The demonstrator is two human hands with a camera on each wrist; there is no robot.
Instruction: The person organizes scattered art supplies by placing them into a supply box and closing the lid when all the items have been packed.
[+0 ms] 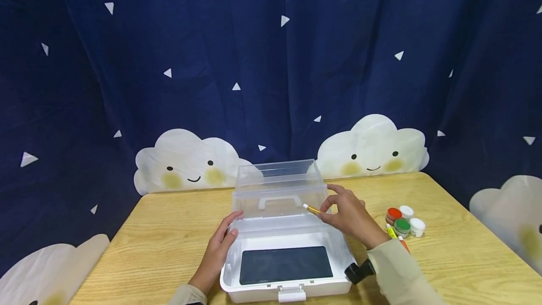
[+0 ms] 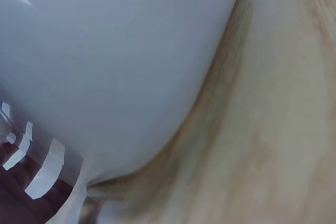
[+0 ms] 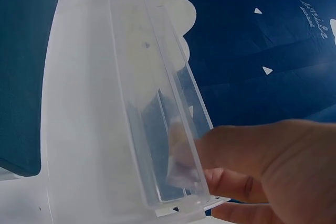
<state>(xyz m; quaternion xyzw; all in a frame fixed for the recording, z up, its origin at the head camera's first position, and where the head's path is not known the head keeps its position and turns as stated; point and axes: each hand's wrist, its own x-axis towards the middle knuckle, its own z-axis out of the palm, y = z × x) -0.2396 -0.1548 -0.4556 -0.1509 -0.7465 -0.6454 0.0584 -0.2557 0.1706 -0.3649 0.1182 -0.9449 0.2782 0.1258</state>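
A white plastic storage box point(image 1: 250, 298) stands with its clear lid point(image 1: 279, 173) raised at the back. Inside the box lies a flat dark slab point(image 1: 285, 265). My left hand point(image 1: 218, 251) grips the left rim near the hinge, thumb on the edge; the left wrist view shows mostly the box's smooth outer wall point(image 2: 121, 66). Between thumb and forefinger my right hand point(image 1: 349, 213) pinches a small yellow tube point(image 1: 312, 209) with a white cap, in front of the lid's right part. In the right wrist view, the clear lid point(image 3: 152, 103) partly covers the right fingertips.
Right of the box stand paint pots: a red-lidded pot point(image 1: 394, 214), a green-lidded pot point(image 1: 402, 226) and white-lidded pots point(image 1: 417, 226). Beside them lie a yellow tube point(image 1: 390, 231) and an orange tube point(image 1: 403, 244). A dark blue curtain point(image 1: 262, 60) hangs behind the wooden table point(image 1: 169, 229).
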